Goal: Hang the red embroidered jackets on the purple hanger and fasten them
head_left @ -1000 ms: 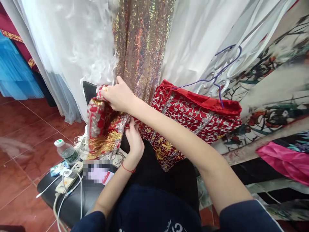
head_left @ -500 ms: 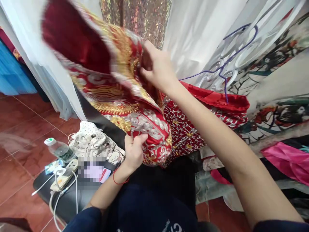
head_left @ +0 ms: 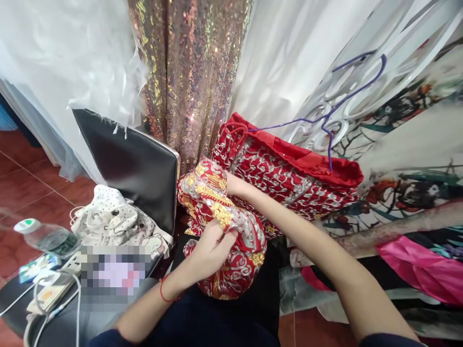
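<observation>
The person sits with a bunched red embroidered garment (head_left: 224,231) on the lap, thick with gold and silver thread, and the left hand (head_left: 213,248) is closed around a fold near its middle, fingers pinching the cloth from below. The right hand (head_left: 228,185) reaches forward and its fingers are buried behind the upper edge of the bundle, so I cannot tell how far it is open or what it grips. Just beyond lies a second red embroidered piece (head_left: 289,173), hung on a purple wire hanger (head_left: 333,113) whose wire runs close to the right forearm; I judge that a hasty pull could catch that hanger or snag the raised metallic embroidery of one piece on the other, since the two touch. The sequin fabric (head_left: 188,77) hanging just behind is rough too, and could pluck threads if the bundle is lifted against it. To the left, a black chair back (head_left: 133,166) stands near the bundle, and on the seat a water bottle (head_left: 47,236) lies beside a power strip (head_left: 54,291) and its white cables (head_left: 50,318); a sweep of cloth that way could roll the bottle onto the sockets.
</observation>
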### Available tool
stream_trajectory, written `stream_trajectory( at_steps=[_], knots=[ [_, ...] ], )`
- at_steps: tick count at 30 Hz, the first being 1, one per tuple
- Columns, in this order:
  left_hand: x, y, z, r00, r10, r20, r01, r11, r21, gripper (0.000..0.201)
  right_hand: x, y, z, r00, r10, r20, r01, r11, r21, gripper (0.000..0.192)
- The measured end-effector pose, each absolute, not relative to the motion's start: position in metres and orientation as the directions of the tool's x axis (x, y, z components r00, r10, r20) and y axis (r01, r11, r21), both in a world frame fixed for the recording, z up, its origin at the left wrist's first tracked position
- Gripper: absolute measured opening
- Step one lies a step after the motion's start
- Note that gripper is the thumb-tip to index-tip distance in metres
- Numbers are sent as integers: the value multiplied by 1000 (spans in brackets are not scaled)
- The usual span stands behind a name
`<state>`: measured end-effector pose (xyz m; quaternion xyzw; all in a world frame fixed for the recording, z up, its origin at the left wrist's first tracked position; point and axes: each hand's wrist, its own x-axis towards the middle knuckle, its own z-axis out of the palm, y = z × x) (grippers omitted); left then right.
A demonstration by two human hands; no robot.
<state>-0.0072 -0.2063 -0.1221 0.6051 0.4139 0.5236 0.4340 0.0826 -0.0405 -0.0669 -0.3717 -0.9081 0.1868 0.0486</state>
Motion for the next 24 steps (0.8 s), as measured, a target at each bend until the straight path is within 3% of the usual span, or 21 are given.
stream_trajectory(
  at_steps=[6,9,13,16,20,24],
  knots=[
    [-18,-201,-113,3,960,279,131,-277,952,28,74,14,-32,-660,748,-69,751,655,-85,23],
    [-26,-195,-102,-64,942,329,197,-311,930,25,53,37,-17,-625,778,-57,780,625,-16,17],
    [-33,-188,-87,-121,915,384,286,-338,896,22,18,59,-10,-600,796,-76,800,599,-37,9],
    [-37,-178,-79,-107,904,413,347,-355,868,26,5,77,2,-587,809,-15,807,584,-83,18],
    [-39,-145,-73,-160,897,413,443,-309,842,27,21,103,39,-473,855,210,853,505,-133,43],
    [-39,-101,-69,-163,876,454,510,-319,799,25,65,117,81,-307,829,468,879,435,-194,50]
  ],
)
